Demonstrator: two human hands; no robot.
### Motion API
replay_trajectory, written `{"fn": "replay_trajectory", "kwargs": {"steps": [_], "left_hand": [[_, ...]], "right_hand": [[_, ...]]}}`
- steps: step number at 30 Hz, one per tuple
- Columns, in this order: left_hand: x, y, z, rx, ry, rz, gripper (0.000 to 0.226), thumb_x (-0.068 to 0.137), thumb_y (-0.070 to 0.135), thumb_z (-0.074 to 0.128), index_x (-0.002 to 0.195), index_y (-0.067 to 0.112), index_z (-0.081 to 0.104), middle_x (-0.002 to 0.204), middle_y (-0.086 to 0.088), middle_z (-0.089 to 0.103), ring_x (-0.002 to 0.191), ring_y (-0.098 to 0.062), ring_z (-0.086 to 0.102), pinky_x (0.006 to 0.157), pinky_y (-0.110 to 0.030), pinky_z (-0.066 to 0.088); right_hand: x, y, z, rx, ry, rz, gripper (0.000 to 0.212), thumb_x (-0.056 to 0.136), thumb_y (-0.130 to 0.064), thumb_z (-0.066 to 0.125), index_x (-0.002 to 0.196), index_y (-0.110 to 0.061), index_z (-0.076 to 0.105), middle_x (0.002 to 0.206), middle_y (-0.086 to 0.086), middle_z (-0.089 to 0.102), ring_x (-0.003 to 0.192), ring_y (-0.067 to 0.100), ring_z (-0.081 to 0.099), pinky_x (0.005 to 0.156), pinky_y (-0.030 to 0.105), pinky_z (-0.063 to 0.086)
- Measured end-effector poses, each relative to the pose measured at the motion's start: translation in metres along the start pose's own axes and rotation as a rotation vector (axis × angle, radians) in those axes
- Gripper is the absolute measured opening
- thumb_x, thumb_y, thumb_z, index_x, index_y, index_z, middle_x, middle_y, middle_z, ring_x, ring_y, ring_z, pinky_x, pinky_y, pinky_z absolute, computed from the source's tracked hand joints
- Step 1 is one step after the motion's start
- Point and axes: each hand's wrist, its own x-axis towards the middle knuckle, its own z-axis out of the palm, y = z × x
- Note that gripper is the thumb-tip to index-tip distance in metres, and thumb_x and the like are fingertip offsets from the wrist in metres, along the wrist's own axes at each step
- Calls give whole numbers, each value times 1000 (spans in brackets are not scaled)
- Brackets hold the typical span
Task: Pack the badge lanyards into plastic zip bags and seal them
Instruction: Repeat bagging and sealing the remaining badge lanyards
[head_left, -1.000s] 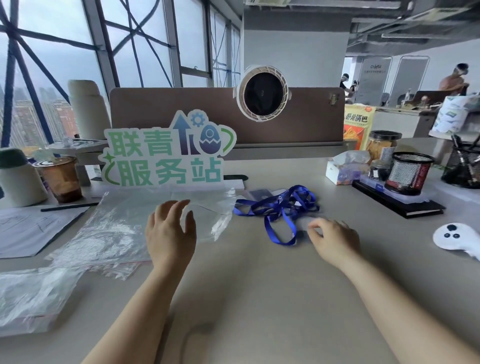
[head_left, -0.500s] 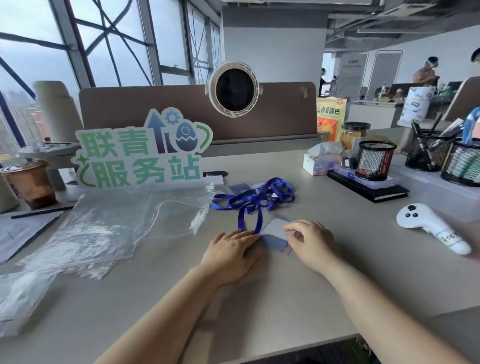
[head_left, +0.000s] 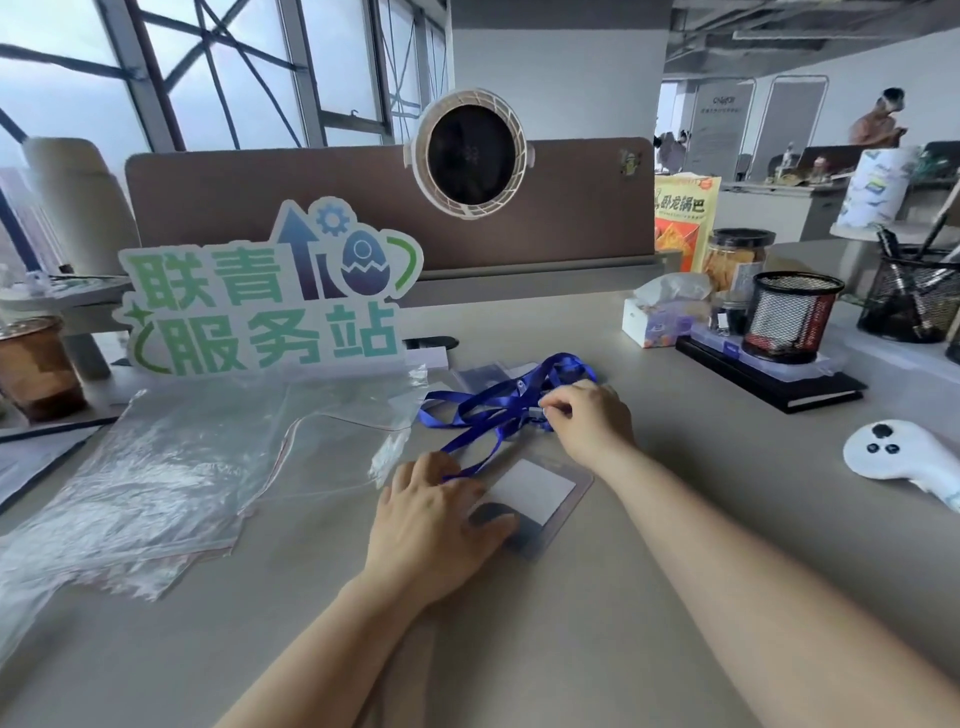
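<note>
head view. pins the badge holder (head_left: 540, 491) flat to the desk (head_left: 519, 649) with the left hand (head_left: 436, 512), fingers straight, likely to stop it sliding. pinches the blue lanyard (head_left: 493, 410) near its clip with the right hand (head_left: 587, 421), fingers curled, apparently to gather the loose strap. leaves the blue lanyard tangled on the desk just beyond the holder, beside the zip bags (head_left: 182, 467) at left. not yet bagged; no seal made.

White cut-out desk sign with green lettering (head_left: 265, 306): "联青服务站". Orange-and-yellow snack bag (head_left: 684, 218), standing at right: "卧龙锅巴". Display on the round white fan (head_left: 470, 156): digits too faint to read.
</note>
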Motion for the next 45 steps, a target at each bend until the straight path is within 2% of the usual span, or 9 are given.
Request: {"fn": "replay_trajectory", "kwargs": {"steps": [7,13,17,22,27,31,34,38,45], "left_hand": [[5,-6,-6,-85,-146,-51,57,73,69,56,124,43,53,130,13,40,124,-16,33,103,-29,31],[8,-7,-4,-286,-191,-211,55,69,44,72,118,30,52,121,7,43,120,-17,36,102,-28,34],[5,-8,-8,-612,-121,-291,42,71,20,74,104,24,47,99,7,49,87,-12,49,70,-24,45],[0,0,-19,-945,129,-341,23,83,5,63,96,22,54,84,4,62,61,-3,55,49,-12,42],[8,1,-38,-986,356,-338,12,84,8,63,89,18,60,81,5,65,71,-9,59,57,-14,43],[14,-3,-54,-1008,478,-363,9,90,15,57,95,15,51,83,5,60,72,-8,54,59,-25,42],[12,-5,-48,-1022,530,-395,15,90,13,55,102,17,47,83,7,59,74,-10,55,59,-22,41],[9,-3,-38,-1043,505,-367,31,91,7,52,114,24,41,84,11,59,72,-4,57,58,-20,43],[8,-11,-29,-869,459,-253,30,92,0,47,98,29,56,91,9,61,75,-5,57,57,-7,40]], "right_hand": [[22,-4,14,-216,-89,-1,20,87,-40,58,100,-28,68,117,2,57,113,27,47,89,34,36],[27,-8,-5,71,-24,53,14,83,-32,63,90,-21,68,112,4,58,108,30,51,85,32,40],[27,-11,-43,231,-118,78,13,80,-28,68,80,-17,63,85,5,66,78,24,56,69,29,42],[28,-25,-90,122,-162,73,19,78,-30,73,83,-11,70,81,7,66,76,22,56,66,28,40],[20,-37,-104,436,2,-3,7,80,-17,70,87,-15,68,81,0,63,78,15,55,69,27,42],[3,-43,-96,727,-52,28,5,85,-20,62,81,-23,64,82,-5,64,85,15,60,79,28,45],[-19,-45,-78,943,-78,75,9,88,-19,55,89,-20,64,93,1,72,93,23,67,80,36,52],[-53,-49,-42,1020,-56,82,9,89,-11,58,87,-15,65,73,-9,69,71,9,64,71,24,47],[-73,-58,-20,848,-73,-67,5,85,-17,67,81,-15,67,88,8,66,81,18,60,79,28,45]]}}
